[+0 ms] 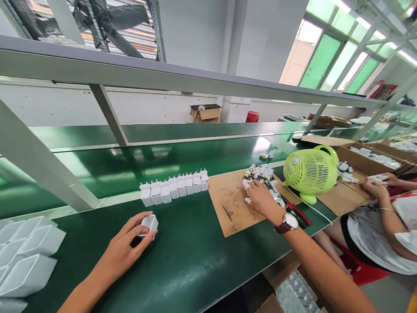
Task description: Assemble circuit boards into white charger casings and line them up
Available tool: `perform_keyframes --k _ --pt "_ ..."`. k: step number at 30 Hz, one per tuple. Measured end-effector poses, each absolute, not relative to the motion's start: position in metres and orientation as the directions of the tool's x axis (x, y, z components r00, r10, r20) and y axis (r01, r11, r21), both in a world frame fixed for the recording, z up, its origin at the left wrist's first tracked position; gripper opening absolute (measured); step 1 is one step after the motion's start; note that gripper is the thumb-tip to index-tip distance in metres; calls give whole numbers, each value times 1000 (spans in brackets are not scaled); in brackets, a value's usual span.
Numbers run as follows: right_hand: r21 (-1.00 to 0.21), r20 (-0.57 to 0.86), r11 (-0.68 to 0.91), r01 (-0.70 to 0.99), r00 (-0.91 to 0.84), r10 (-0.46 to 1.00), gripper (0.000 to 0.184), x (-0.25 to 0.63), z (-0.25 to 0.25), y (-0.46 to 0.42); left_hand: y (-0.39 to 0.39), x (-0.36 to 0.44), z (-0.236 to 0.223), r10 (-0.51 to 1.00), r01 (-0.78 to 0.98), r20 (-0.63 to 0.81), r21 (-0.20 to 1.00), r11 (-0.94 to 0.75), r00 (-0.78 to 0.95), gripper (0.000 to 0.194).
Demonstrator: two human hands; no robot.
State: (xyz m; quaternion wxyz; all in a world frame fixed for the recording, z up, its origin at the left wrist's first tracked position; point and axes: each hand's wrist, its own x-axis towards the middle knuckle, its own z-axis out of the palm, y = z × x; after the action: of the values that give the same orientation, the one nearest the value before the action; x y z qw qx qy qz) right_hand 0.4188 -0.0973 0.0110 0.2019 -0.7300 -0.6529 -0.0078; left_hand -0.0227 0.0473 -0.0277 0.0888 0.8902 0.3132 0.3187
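My left hand pinches a small white plastic housing between thumb and fingers, just above the green bench. My right hand, with white covers on its fingertips and a watch at the wrist, reaches over a brown cardboard sheet. Its thumb and index finger are apart beside a heap of small circuit parts; its other fingertips are partly hidden. Metal tweezers lie on the cardboard. Between the hands, farther back, stands a row of white housings with small pins on top.
White open housings are stacked at the left. Right of my right hand are red-and-black pliers and a lime-green fan with a white cord. A co-worker's hands hold a white part at the far right. Frame posts rise behind the bench.
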Motion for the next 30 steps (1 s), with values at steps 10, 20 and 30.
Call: perform_keyframes --k 10,20,30 --pt "-508 407 -130 851 371 835 41 453 10 -98 50 -33 -39 623 459 513 421 -782 591 42" --pt "-309 395 -132 942 254 883 24 418 18 -59 36 -37 -31 623 451 520 431 -782 584 41" --pt "77 200 174 982 -186 962 52 397 7 -76 35 -35 -31 631 443 516 450 -775 580 41"
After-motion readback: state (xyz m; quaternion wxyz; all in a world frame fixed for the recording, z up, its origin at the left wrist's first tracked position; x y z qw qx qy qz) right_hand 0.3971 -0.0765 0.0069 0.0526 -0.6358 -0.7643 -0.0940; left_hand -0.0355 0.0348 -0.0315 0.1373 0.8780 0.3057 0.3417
